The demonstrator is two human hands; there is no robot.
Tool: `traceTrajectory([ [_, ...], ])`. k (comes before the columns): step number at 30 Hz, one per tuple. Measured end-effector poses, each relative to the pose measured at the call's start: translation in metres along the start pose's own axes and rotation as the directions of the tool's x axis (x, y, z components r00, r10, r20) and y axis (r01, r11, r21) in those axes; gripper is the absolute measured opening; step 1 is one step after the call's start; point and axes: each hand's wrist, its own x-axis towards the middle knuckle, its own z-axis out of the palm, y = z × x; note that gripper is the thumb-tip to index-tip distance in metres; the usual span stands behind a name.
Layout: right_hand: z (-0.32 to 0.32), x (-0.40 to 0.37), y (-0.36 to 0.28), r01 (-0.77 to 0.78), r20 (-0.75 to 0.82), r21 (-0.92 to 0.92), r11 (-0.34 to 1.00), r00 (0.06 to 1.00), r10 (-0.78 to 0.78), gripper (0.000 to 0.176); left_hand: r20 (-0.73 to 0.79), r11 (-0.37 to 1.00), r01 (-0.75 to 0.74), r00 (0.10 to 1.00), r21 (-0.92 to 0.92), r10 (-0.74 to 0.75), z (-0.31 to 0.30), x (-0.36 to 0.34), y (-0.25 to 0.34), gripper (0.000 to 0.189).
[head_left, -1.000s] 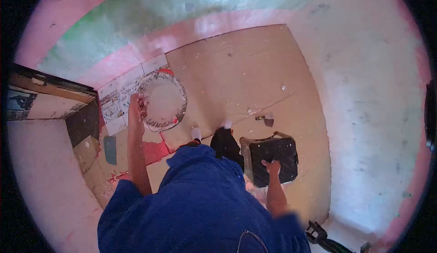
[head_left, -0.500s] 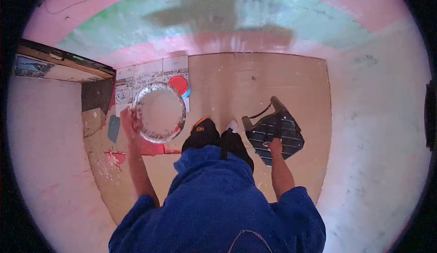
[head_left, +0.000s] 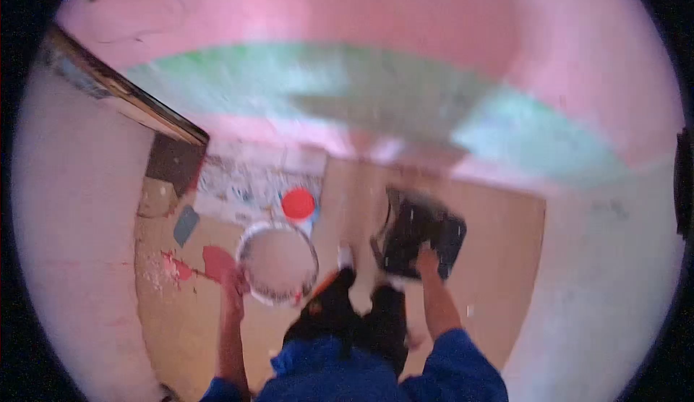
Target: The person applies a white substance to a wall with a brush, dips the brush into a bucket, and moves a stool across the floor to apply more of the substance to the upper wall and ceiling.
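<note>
My left hand (head_left: 233, 280) is closed on the left edge of a round bucket (head_left: 315, 250) with a paint-smeared rim and a pale pinkish inside. My right hand (head_left: 427, 259) grips a black ridged plastic stool (head_left: 434, 228), seen from above and blurred by motion. Its fingers are partly lost against the dark surface. Between the bucket and the stool are my legs (head_left: 343, 308). A small tub with a red top (head_left: 298, 203) stands just beyond the bucket.
Printed sheets (head_left: 246, 185) lie on the brown floor near the painted pink and green wall (head_left: 405, 84). A grey-blue flat piece (head_left: 186, 225), a red patch (head_left: 217, 261) and pale flakes (head_left: 155, 272) are at the left. Side walls stand left and right.
The view has tilted and turned, so more of the wall shows and the floor sits lower. My feet have shifted in a step. Both hands keep hold of the bucket and stool.
</note>
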Motion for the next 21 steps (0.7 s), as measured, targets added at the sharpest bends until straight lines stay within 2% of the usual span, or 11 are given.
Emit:
traceTrajectory([
  [1,-0.003,0.01,-0.005,-0.013,0.088,0.053,0.999,0.996,0.008,0.058,-0.038,1.0,-0.024,0.999,-0.001,0.024,0.007,-0.003,0.003,0.036],
  [3,0.005,0.028,-0.013,0.183,-0.099,-0.025,0.983,0.978,-0.185,0.05,-0.03,0.995,0.092,0.995,0.023,-0.091,0.015,-0.017,0.025,0.031],
  [5,-0.073,0.034,-0.051,0.022,0.301,-0.045,0.999,0.954,-0.007,0.047,-0.027,0.997,0.006,1.0,-0.076,-0.008,0.015,-0.02,0.021,0.026],
  [8,-0.082,0.024,-0.05,0.087,0.127,-0.041,0.995,0.989,-0.081,0.043,0.047,0.984,0.125,0.992,-0.127,-0.12,0.032,-0.022,0.036,0.025],
  [10,-0.111,0.004,-0.057,0.062,0.172,0.098,0.993,0.982,-0.078,0.037,-0.126,0.992,0.001,0.992,-0.127,-0.017,0.038,-0.019,0.063,0.028],
  [12,-0.114,-0.025,-0.056,0.21,0.017,0.1,0.973,0.977,-0.213,0.037,0.053,0.99,0.108,0.993,-0.087,-0.104,0.014,0.008,0.078,0.03],
  [13,-0.154,-0.044,-0.065,0.161,0.225,0.137,0.978,0.956,-0.189,0.043,0.082,0.973,0.188,0.981,-0.137,-0.178,0.006,0.02,0.09,0.032],
  [14,-0.173,-0.065,-0.048,0.156,0.203,0.203,0.967,0.959,-0.198,0.046,0.242,0.899,0.426,0.887,-0.105,-0.392,0.018,0.028,0.104,0.046],
  [15,-0.191,-0.094,-0.047,0.175,0.176,0.262,0.949,0.958,-0.226,0.049,0.298,0.888,0.459,0.852,-0.024,-0.431,0.015,0.037,0.114,0.046],
  [17,-0.215,-0.156,-0.027,0.129,0.089,0.374,0.918,0.981,-0.174,0.05,0.337,0.965,0.188,0.934,-0.181,-0.119,0.02,0.039,0.11,0.041],
  [21,-0.207,-0.228,-0.029,0.128,-0.071,0.459,0.879,0.992,-0.107,0.054,0.335,0.973,0.196,0.931,-0.12,-0.146,0.037,0.05,0.121,0.048],
])
